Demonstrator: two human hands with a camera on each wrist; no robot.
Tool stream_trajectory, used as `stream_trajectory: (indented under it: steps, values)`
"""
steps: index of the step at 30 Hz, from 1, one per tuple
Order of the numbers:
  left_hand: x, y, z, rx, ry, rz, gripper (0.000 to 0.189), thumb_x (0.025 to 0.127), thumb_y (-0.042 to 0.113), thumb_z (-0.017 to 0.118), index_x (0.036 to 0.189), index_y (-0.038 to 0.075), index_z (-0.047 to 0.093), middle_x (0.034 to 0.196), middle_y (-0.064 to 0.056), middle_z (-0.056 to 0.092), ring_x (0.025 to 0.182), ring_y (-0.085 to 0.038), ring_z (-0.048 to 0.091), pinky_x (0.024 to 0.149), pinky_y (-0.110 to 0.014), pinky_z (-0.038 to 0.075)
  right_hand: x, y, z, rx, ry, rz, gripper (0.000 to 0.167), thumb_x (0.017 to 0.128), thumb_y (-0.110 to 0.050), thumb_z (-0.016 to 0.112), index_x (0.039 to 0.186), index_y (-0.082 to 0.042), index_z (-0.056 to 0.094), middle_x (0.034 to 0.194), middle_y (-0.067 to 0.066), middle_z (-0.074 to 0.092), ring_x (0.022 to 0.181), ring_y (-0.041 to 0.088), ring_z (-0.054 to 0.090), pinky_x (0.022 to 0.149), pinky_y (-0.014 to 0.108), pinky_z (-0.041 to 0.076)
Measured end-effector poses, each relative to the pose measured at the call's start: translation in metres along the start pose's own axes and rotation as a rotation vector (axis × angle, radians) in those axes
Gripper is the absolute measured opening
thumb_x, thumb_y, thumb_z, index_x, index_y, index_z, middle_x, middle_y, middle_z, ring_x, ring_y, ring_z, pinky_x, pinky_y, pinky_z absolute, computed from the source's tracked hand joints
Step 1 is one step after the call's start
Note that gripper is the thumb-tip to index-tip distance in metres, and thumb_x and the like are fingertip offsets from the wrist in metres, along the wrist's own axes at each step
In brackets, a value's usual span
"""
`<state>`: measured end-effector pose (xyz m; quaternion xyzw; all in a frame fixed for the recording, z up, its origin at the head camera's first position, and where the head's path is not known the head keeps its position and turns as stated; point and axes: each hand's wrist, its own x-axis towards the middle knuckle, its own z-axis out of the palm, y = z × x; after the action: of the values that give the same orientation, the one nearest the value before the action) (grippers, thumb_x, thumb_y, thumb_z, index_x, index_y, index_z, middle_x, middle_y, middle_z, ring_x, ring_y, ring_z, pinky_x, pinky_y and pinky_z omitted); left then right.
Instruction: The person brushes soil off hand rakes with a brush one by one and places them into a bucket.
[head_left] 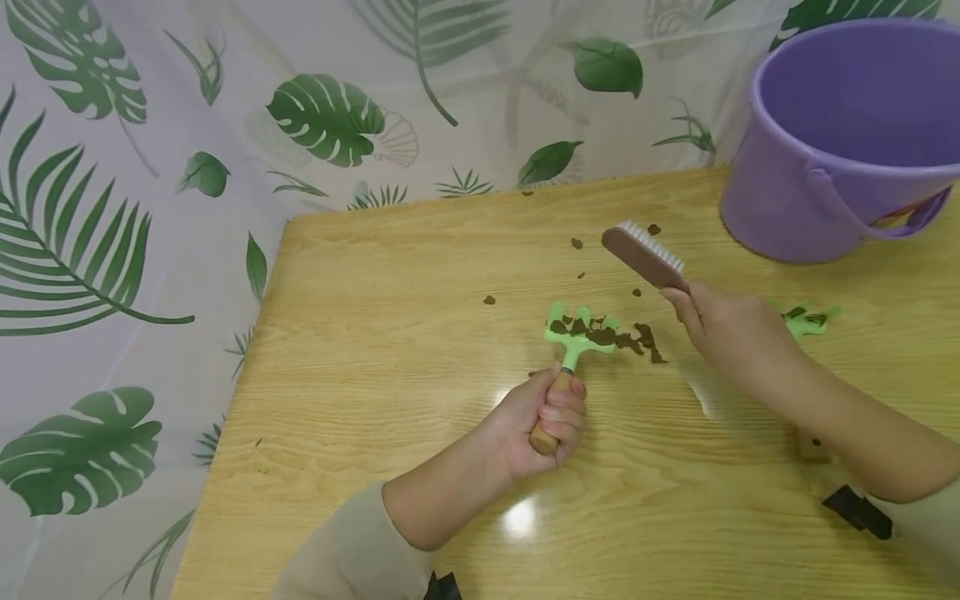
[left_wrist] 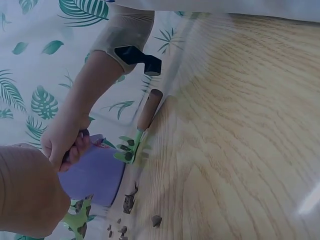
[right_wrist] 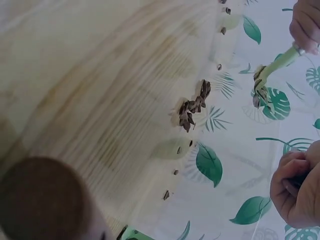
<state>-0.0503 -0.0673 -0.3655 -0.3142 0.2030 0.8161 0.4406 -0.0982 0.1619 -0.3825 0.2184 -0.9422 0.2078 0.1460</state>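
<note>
My left hand [head_left: 522, 429] grips the wooden handle of a small hand rake with a green head [head_left: 573, 352]. Dark brown crumbs [head_left: 602, 337] lie on the rake's tines, which are raised off the table in the right wrist view. In my right hand [head_left: 738, 333] is a brush [head_left: 641, 257] with a brown back and white bristles, held up and to the right of the rake. A second green-headed tool [head_left: 810, 323] lies on the table, partly hidden behind my right forearm; its wooden handle [left_wrist: 150, 111] shows in the left wrist view.
A purple bucket [head_left: 787, 192] with a handle stands at the back right. More brown bits [head_left: 647, 340] are scattered on the wooden table [head_left: 360, 333], mostly near the rake and toward the back. A leaf-patterned cloth [head_left: 480, 142] hangs behind and to the left.
</note>
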Motion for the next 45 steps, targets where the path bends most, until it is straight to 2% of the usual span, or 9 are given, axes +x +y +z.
stream_trajectory:
  steps: [4,11,17,23,27,32,37,42,45]
  values:
    - [0.001,0.002,-0.003,0.007,-0.025,-0.017,0.044,0.104,0.040,0.028,0.075,0.012,0.048,0.051,0.011,0.041,0.035,0.002,0.037,0.035,-0.003,0.024,0.001,0.001,-0.007,0.103,-0.173,0.133,0.035,0.103,-0.022,0.042,0.076,-0.002,0.053,0.056,0.002,0.048,0.041,0.012,0.033,0.035,0.022,0.028]
    - [-0.001,0.013,-0.002,-0.027,-0.101,-0.059,0.040,0.102,0.040,0.036,0.078,0.011,0.050,0.053,0.009,0.043,0.037,0.001,0.039,0.035,-0.004,0.028,0.004,-0.001,-0.014,0.424,-0.449,0.362,0.048,0.102,-0.043,0.032,0.082,-0.005,0.054,0.058,0.003,0.046,0.041,0.011,0.035,0.037,0.027,0.034]
    - [0.000,0.018,0.000,0.024,-0.130,-0.107,0.043,0.102,0.042,0.035,0.078,0.010,0.051,0.054,0.008,0.043,0.037,0.000,0.039,0.034,-0.006,0.028,0.007,-0.002,-0.018,0.704,-0.589,0.537,0.055,0.099,-0.052,0.034,0.087,0.000,0.051,0.055,0.002,0.044,0.039,0.011,0.037,0.034,0.030,0.036]
    - [0.001,0.020,-0.002,0.090,-0.124,-0.104,0.042,0.102,0.042,0.033,0.081,0.011,0.051,0.054,0.009,0.043,0.038,0.001,0.039,0.034,-0.006,0.027,0.001,0.002,-0.017,1.029,-0.756,0.570,0.050,0.100,-0.047,0.038,0.081,-0.002,0.046,0.050,-0.004,0.036,0.036,0.007,0.030,0.029,0.031,0.022]
    - [0.002,0.021,-0.004,0.119,-0.130,-0.090,0.040,0.102,0.042,0.035,0.082,0.012,0.052,0.054,0.009,0.044,0.038,0.001,0.040,0.034,-0.006,0.027,-0.006,0.009,-0.016,1.349,-0.890,0.563,0.040,0.103,-0.038,0.036,0.079,-0.008,0.047,0.052,-0.005,0.034,0.037,0.009,0.023,0.033,0.036,0.009]
    - [0.004,0.020,-0.004,0.151,-0.131,-0.103,0.039,0.101,0.043,0.037,0.083,0.012,0.053,0.055,0.009,0.043,0.038,0.001,0.039,0.035,-0.005,0.027,-0.008,0.012,-0.014,1.677,-1.032,0.576,0.038,0.105,-0.029,0.031,0.081,-0.011,0.053,0.055,-0.003,0.033,0.040,0.015,0.014,0.036,0.033,0.006]
    - [0.007,0.018,-0.003,0.196,-0.143,-0.119,0.041,0.102,0.043,0.035,0.080,0.012,0.053,0.054,0.010,0.042,0.037,0.002,0.038,0.034,-0.006,0.026,-0.006,0.011,-0.012,1.608,-1.030,0.561,0.037,0.105,-0.031,0.031,0.080,-0.011,0.051,0.055,-0.005,0.035,0.039,0.013,0.016,0.037,0.034,0.005]
    - [0.008,0.015,-0.001,0.226,-0.169,-0.117,0.042,0.102,0.043,0.035,0.079,0.013,0.053,0.053,0.010,0.042,0.036,0.002,0.038,0.034,-0.006,0.026,-0.006,0.006,-0.009,1.368,-0.937,0.552,0.039,0.103,-0.037,0.036,0.078,-0.010,0.047,0.053,-0.007,0.037,0.036,0.005,0.027,0.035,0.037,0.009]
    - [0.009,0.014,-0.001,0.234,-0.170,-0.113,0.042,0.102,0.043,0.035,0.079,0.013,0.052,0.053,0.010,0.042,0.036,0.002,0.038,0.034,-0.006,0.026,-0.007,0.003,-0.006,1.216,-0.886,0.568,0.042,0.103,-0.039,0.037,0.077,-0.007,0.046,0.050,-0.007,0.036,0.035,0.002,0.029,0.031,0.030,0.015]
